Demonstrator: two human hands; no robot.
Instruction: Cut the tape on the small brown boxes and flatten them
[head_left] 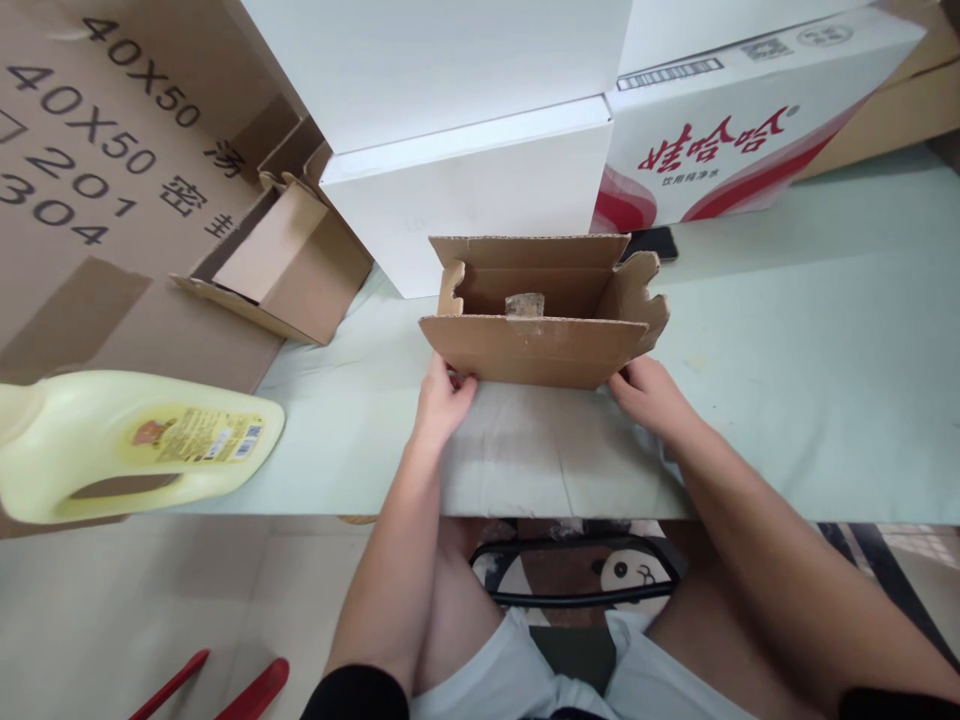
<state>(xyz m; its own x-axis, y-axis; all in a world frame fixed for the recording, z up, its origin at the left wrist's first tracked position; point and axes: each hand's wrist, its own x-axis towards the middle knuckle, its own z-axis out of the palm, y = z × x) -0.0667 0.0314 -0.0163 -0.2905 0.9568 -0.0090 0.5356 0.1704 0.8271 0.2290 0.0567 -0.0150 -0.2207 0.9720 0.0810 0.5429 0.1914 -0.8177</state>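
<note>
An open brown cardboard box [532, 352] stands on the pale green table cover in front of me, its flaps raised. A piece of clear tape [525, 306] sticks to its near flap. My left hand [444, 398] grips the box's lower left corner, thumb along the near side. At the lower right corner my right hand [651, 392] grips it too, its fingertips partly hidden by the box. The inside looks dark, and I cannot see its bottom. Behind its right end lies a dark phone-like object [654, 244], partly covered.
White boxes [480, 200] and a white carton with red print [697, 160] stand behind. At left are a large printed carton [112, 180], another open cardboard box [315, 270] and a pale yellow jug [142, 430] lying on its side. The table's front edge [570, 516] runs above my lap.
</note>
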